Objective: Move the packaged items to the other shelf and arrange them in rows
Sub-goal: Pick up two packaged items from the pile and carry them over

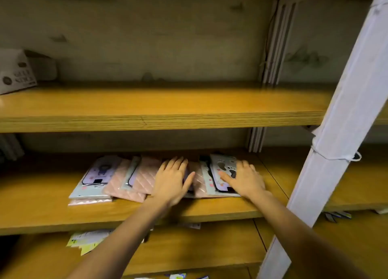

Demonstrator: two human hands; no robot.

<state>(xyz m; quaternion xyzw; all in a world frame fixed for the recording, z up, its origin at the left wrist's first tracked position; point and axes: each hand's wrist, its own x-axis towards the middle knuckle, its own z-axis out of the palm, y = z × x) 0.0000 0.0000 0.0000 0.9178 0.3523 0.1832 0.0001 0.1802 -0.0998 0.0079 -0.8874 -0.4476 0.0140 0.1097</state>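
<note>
Several packaged phone cases lie overlapping on the middle wooden shelf. A pale blue pack with a cartoon figure is leftmost, pink quilted packs beside it. My left hand rests flat, fingers spread, on packs in the middle of the pile. My right hand lies flat on a paw-print pack at the right end, thumb stretched across it. Neither hand has lifted anything. The wooden shelf above is bare apart from a box at its left.
A white box with lettering stands on the upper shelf's far left. A white wrapped post slants down the right side, close to my right arm. Loose yellow-green packets lie on the shelf below.
</note>
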